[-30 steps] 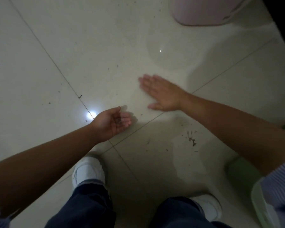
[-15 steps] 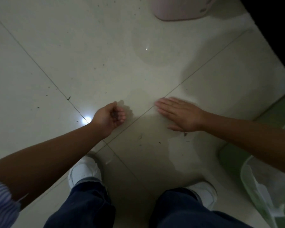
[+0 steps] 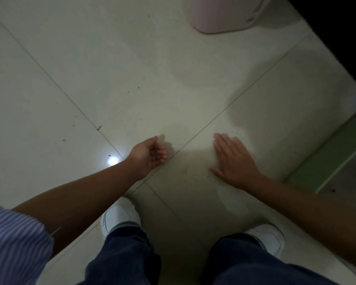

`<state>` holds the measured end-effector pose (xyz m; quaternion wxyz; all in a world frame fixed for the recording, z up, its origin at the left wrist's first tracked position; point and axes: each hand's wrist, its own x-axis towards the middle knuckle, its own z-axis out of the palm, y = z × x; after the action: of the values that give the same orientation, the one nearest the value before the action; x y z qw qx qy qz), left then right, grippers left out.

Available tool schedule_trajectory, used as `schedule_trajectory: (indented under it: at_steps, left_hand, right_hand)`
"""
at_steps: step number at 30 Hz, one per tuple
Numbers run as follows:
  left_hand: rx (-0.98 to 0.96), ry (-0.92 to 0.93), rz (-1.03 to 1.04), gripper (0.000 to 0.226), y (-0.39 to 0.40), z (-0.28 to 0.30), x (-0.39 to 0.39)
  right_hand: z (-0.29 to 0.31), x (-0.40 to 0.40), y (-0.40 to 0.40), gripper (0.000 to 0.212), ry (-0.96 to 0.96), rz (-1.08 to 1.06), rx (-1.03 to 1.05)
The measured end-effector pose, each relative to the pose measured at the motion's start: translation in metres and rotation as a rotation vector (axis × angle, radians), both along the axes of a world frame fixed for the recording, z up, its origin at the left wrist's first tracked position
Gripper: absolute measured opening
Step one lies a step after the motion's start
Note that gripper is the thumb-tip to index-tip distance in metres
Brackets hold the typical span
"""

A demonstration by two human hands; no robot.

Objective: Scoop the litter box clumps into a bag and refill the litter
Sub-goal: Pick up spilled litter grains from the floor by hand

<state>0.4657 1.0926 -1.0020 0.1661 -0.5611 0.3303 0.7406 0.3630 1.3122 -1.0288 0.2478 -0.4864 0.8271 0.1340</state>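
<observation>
Pale glazed floor tiles (image 3: 115, 64) fill most of my feed, and I take the crossing of the grout lines (image 3: 145, 179) as my landmark. Just left of that crossing the left hand (image 3: 150, 154) is cupped palm-up, fingers curled together around a few dark grains, loosely rather than clenched. Right of the crossing the right hand (image 3: 232, 161) lies flat, palm down on the tile, fingers straight and side by side, thumb out toward the crossing; a few dark specks (image 3: 237, 131) lie just beyond its fingertips. I read this as clean-up of spilled litter, sweeping strays with the flat hand into the cupped one (a side chore, not the scooping or the refill itself). Next, I judge, the sweeping hand has to drag those specks back toward the crossing, then the cupped hand must carry its load off level without tipping. As for the litter box, I believe the green-rimmed tray (image 3: 325, 161) far right of the crossing is it, mostly cut off by the picture's edge; its visible rim runs as a long straight band slanting from the lower middle up to the right, so I take its long axis to lie along that diagonal, though I cannot tell which end is the front. A pink bin (image 3: 224, 15) stands well beyond the crossing. No bag or scoop is in view.
</observation>
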Motion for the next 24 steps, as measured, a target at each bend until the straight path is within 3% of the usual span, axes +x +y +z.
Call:
schedule_trajectory:
  at_steps: [5,13,19,24]
  left_hand:
    - [0.052,0.029,-0.092,0.042,0.016,-0.004,-0.020]
    - [0.024,0.012,-0.146,0.041,0.018,-0.002,-0.024]
    - [0.003,0.006,-0.138,0.040,0.017,0.000,-0.016]
    - [0.060,0.017,-0.168,0.040,0.027,-0.004,-0.024]
  right_hand:
    - [0.014,0.005,0.043,0.073,0.036,-0.244,-0.041]
    - [0.012,-0.038,-0.066,0.059,-0.018,-0.133,-0.345]
    - [0.002,-0.035,-0.102,0.067,-0.050,-0.131,-0.125]
    - [0.003,-0.021,-0.044,0.075,-0.052,-0.410,-0.067]
